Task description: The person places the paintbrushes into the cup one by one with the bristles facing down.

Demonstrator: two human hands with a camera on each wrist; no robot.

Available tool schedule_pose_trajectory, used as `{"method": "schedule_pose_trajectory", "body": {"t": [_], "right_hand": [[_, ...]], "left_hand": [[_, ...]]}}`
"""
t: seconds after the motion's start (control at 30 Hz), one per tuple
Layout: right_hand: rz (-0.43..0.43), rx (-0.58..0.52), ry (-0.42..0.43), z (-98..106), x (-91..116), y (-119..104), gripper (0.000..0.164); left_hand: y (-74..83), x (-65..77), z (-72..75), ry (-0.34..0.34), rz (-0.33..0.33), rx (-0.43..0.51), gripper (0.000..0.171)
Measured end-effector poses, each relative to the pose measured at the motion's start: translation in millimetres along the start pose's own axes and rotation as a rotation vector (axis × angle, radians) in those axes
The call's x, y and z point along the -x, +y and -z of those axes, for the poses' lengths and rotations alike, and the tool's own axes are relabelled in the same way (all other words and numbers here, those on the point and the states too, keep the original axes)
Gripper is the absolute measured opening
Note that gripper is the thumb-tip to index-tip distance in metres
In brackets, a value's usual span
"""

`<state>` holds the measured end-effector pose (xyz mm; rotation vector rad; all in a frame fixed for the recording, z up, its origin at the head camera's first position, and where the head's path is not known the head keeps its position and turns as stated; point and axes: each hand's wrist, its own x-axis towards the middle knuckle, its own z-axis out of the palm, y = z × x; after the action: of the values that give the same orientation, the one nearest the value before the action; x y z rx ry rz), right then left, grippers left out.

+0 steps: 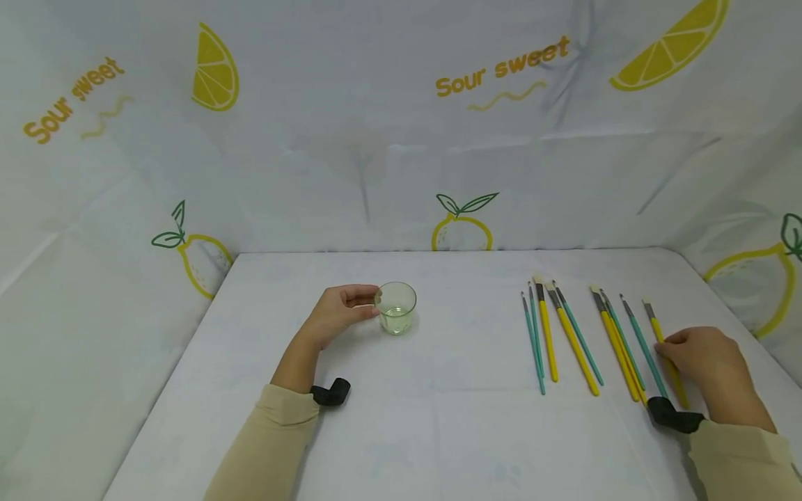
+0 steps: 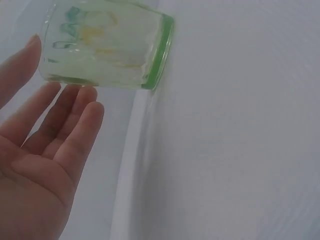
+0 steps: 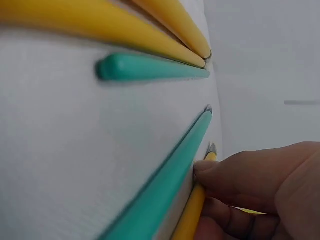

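Observation:
A clear, green-tinted glass [image 1: 397, 313] stands upright on the white table. At its left side is my left hand [image 1: 341, 311], fingers loosely extended and fingertips right at the wall near the rim. In the left wrist view the palm faces the glass [image 2: 105, 45], with the thumb [image 2: 22, 70] apart from the fingers. Over at the right end of the paintbrushes, my right hand [image 1: 708, 355] pinches a yellow paintbrush [image 1: 675, 381] by its handle between thumb and fingers. Its pale bristles point to the far edge. A teal paintbrush [image 3: 165, 185] lies just beside it in the right wrist view.
Several more yellow and teal paintbrushes [image 1: 571, 332] lie spread side by side left of my right hand, tips toward the far edge. A white cloth with lemon prints [image 1: 351, 139] hangs behind the table [image 1: 451, 431]. Black wrist cameras [image 1: 332, 392] sit on both wrists.

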<state>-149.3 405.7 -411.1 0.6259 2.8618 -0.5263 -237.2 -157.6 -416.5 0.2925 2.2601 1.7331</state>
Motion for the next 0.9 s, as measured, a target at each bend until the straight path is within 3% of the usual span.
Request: {"method": "schedule_pose_trajectory", "body": {"t": [0.13,0.3,0.47,0.7,0.9], "right_hand": [[0.049,0.02,0.036,3.0,1.7,0.0,0.035],[0.032,0.026,0.061,2.8,4.1,-2.3,0.036],[0.054,0.02,0.15,6.8,11.3,-10.9,0.034],[0.14,-0.022,0.323,18.5,30.3,-46.1,0.036],[0.2,-0.137,0.397,26.7,39.7,-77.0,0.041]], "left_hand": [[0.1,-1.0,-1.8,0.025,-0.015,0.001,0.048],[0.7,-0.9,-2.7,0.054,-0.022,-0.002,0.042],[1.9,-0.6,-2.9,0.091,-0.033,-0.022,0.036],[1.6,-0.5,-3.5,0.104,-0.057,-0.033,0.037],[-1.6,-3.4,-3.4,0.106,-0.07,-0.038,0.037]]}}
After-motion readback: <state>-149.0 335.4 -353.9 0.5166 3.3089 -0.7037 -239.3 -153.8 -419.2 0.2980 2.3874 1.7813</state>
